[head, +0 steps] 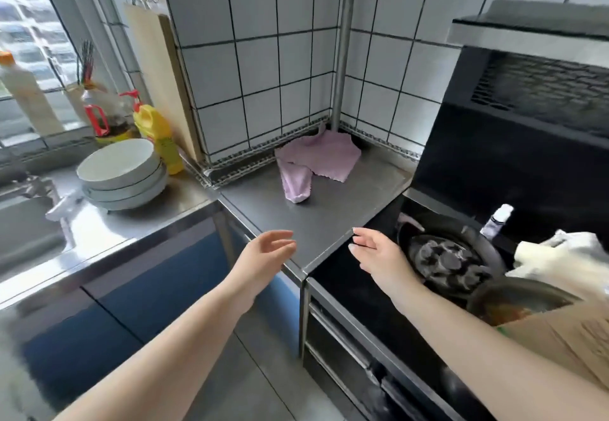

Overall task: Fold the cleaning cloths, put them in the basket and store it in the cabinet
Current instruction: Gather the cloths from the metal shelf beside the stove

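1. Loosely spread: fingers (280, 239) of the left hand (263, 252), relaxed and apart, holding nothing, raised over the near edge of the steel desk (329, 223).
2. Likewise apart and slack: fingers (362, 239) of the right hand (379, 256), empty, palm turned toward the left hand, at the desk's near corner.
3. Well beyond both sets of fingers, in the tiled corner: two pink cleaning cloths (326, 157), crumpled and overlapping, flat on the desk.
4. Just right of the right fingers: black stove burner (445, 261).
5. Far left of the left fingers: stacked white bowls (122, 173), yellow bottle (158, 134), upright cutting board (158, 81).
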`<state>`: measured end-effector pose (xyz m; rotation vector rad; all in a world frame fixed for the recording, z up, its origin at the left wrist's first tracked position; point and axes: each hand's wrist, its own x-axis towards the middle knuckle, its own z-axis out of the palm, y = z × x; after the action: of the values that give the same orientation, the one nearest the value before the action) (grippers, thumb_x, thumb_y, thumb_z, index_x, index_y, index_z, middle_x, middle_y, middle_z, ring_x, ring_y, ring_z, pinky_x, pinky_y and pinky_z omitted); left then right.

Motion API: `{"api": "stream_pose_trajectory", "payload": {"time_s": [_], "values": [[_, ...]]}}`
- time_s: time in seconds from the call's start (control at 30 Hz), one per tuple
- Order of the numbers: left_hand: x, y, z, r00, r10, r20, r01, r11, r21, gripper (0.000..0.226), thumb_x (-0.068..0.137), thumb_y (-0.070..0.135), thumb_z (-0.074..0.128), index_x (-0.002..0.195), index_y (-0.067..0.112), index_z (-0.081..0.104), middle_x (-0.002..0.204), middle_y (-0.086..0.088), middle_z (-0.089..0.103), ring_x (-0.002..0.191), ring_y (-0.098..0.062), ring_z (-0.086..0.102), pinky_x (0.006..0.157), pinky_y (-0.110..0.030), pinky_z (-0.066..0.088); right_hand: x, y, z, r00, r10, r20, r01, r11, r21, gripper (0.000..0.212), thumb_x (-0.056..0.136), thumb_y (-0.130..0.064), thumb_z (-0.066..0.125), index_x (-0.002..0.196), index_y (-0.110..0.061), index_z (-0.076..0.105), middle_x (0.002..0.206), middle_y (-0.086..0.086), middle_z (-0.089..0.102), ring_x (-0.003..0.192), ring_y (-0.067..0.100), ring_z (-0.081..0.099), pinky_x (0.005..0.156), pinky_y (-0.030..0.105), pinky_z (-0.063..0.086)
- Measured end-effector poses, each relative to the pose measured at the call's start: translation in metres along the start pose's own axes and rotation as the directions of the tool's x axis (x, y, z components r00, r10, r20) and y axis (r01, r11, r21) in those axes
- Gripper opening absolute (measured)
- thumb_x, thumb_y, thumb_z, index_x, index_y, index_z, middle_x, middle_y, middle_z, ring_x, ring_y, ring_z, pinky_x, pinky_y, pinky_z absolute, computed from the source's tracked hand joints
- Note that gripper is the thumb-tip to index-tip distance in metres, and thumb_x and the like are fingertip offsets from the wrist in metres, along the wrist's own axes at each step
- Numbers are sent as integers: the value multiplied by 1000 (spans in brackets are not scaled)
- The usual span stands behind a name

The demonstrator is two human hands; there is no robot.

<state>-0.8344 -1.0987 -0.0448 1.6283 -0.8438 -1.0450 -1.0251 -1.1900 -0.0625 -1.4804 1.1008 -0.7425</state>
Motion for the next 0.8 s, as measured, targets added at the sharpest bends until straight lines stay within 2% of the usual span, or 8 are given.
{"api": "stream_pose_trajectory", "payload": {"time_s": [0.13, 0.27, 0.4, 0.47, 0.57, 0.67, 0.73, 0.8], "values": [[81, 13, -19, 999, -2, 36, 0, 998, 62, 21, 90, 20, 61, 110, 27, 60, 109, 5, 68, 100, -6, 62, 91, -26, 47, 75, -1, 12, 999, 16, -33, -17, 1000, -15, 26, 89, -16, 62, 111, -29, 57, 117, -1, 59, 95, -3, 57, 98, 33, 46], [164, 26, -36, 999, 17, 42, -20, 996, 85, 17, 91, 16, 60, 104, 27, 60, 105, 2, 67, 95, -15, 59, 86, -28, 47, 152, -2, 20, 997, 24, -73, -27, 999, -38, 25, 89, -18, 61, 111, -30, 57, 116, -6, 59, 97, 0, 58, 97, 31, 46], [236, 40, -55, 1000, 9, 29, -13, 991, 134, 16, 90, 18, 61, 91, 34, 62, 102, 6, 68, 99, -16, 62, 90, -35, 48, 225, -10, 32, 998, 29, -57, -33, 997, -64, 25, 88, -17, 63, 110, -29, 58, 118, -4, 59, 98, 2, 59, 82, 20, 47], [276, 44, -66, 1000, -6, 31, 1, 985, 171, 16, 89, 19, 62, 90, 34, 62, 102, 5, 69, 97, -17, 62, 88, -35, 48, 265, -13, 39, 998, 43, -56, -48, 995, -91, 24, 88, -17, 64, 108, -29, 59, 120, -1, 60, 101, 6, 59, 82, 20, 44], [318, 46, -72, 1000, 2, 28, -9, 969, 246, 17, 88, 17, 61, 91, 34, 61, 99, 6, 67, 92, -13, 62, 80, -31, 50, 300, -12, 42, 996, 67, -63, -78, 977, -199, 29, 88, -18, 63, 117, -21, 60, 122, 1, 62, 111, 10, 58, 95, 24, 43], [371, 41, -73, 998, -13, 62, -8, 941, 337, 18, 87, 12, 59, 99, 25, 63, 95, 7, 66, 80, -12, 60, 65, -24, 46, 332, -6, 47, 990, 113, -87, -135, 938, -318, 34, 89, -23, 62, 123, -20, 59, 125, 0, 61, 117, 10, 55, 98, 26, 41], [411, 34, -72, 991, -33, 127, -20, 917, 397, 21, 87, 8, 58, 103, 20, 65, 97, 2, 67, 82, -14, 59, 65, -23, 44, 351, 2, 51, 977, 159, -142, -201, 910, -363, 37, 89, -26, 61, 125, -21, 58, 128, -1, 59, 121, 11, 52, 95, 25, 40], [442, 27, -72, 979, -60, 193, -42, 874, 483, 23, 87, 10, 59, 107, 17, 66, 102, 1, 67, 90, -17, 61, 76, -24, 45, 362, 8, 55, 964, 199, -176, -256, 872, -418, 40, 90, -29, 60, 129, -23, 56, 131, -1, 57, 123, 13, 51, 93, 23, 38]]}}
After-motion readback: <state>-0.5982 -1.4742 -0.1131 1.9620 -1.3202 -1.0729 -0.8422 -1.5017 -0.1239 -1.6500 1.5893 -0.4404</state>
